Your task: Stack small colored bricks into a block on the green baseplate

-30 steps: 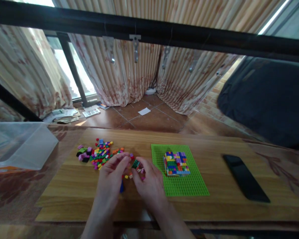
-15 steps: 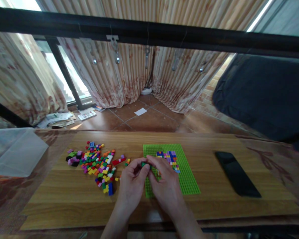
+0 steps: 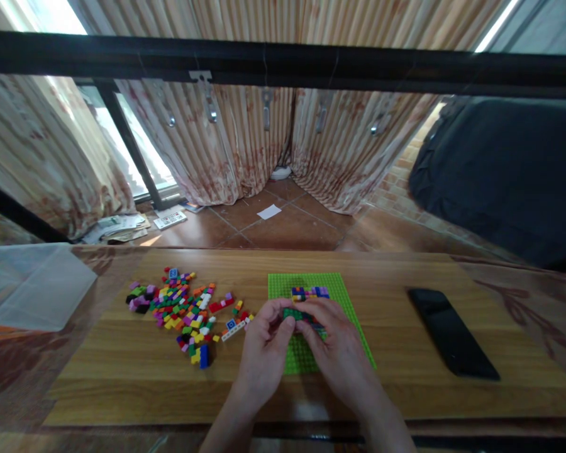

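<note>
Over the green baseplate both of my hands are closed around a dark green toy brick. My left hand pinches its left side between thumb and fingers. From the right, my right hand grips it too, its fingers partly hiding the brick and whatever lies beneath. Behind my right fingers, multicoloured bricks are fixed on the baseplate, partly covered by the hand. Left of my left hand lie a white strip with dots and a small blue brick.
A spread of loose coloured bricks covers the left part of the wooden table. A black phone lies at the right. A translucent plastic bin stands at the far left, and a dark bar crosses the view above.
Both hands have moved right with the green brick, over the baseplate's middle. The white strip and small blue brick, hidden before, now show beside my left hand.
</note>
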`<move>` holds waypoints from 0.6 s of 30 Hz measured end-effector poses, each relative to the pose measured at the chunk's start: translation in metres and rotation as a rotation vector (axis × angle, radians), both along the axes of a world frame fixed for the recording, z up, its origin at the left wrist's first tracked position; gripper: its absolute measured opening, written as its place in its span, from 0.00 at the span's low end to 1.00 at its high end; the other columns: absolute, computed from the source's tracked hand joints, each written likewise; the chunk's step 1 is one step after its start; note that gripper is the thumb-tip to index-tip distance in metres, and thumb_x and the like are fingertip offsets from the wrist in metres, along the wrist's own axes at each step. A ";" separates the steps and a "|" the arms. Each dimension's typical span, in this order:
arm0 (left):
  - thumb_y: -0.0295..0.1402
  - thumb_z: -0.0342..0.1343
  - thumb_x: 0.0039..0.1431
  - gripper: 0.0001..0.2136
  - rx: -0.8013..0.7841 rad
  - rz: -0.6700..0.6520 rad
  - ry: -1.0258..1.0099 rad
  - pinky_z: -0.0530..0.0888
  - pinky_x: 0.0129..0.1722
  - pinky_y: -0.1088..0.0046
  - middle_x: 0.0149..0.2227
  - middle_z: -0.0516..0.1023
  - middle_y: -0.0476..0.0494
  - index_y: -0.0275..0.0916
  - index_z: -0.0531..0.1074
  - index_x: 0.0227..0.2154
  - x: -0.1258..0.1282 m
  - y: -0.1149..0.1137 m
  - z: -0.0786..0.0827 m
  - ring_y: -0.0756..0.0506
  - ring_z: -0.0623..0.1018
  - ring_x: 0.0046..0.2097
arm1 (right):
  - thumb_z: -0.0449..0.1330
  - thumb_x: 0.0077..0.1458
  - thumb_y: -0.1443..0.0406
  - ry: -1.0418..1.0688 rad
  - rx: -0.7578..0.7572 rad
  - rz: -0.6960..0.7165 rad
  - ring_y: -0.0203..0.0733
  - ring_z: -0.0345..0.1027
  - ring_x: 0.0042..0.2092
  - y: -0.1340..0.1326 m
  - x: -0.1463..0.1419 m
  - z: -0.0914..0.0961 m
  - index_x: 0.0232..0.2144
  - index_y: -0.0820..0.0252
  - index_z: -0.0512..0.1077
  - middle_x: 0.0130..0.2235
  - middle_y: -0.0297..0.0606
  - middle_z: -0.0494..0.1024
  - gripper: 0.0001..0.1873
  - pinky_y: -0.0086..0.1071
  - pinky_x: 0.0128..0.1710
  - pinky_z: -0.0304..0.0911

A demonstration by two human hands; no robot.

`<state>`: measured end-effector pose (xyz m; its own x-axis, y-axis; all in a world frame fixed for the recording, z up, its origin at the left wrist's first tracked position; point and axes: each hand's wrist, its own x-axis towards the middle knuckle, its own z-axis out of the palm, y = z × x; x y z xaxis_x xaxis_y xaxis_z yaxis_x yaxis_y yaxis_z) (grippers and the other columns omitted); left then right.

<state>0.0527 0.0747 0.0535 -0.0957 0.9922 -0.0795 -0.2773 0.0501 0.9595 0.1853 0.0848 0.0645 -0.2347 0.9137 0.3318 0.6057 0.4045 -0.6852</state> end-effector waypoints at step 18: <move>0.30 0.58 0.56 0.12 0.050 0.035 0.425 0.71 0.39 0.69 0.40 0.80 0.42 0.42 0.78 0.43 -0.001 -0.004 -0.010 0.44 0.77 0.39 | 0.57 0.59 0.67 -0.076 0.154 -0.189 0.48 0.67 0.47 0.015 0.008 -0.021 0.40 0.55 0.77 0.43 0.41 0.79 0.10 0.45 0.49 0.63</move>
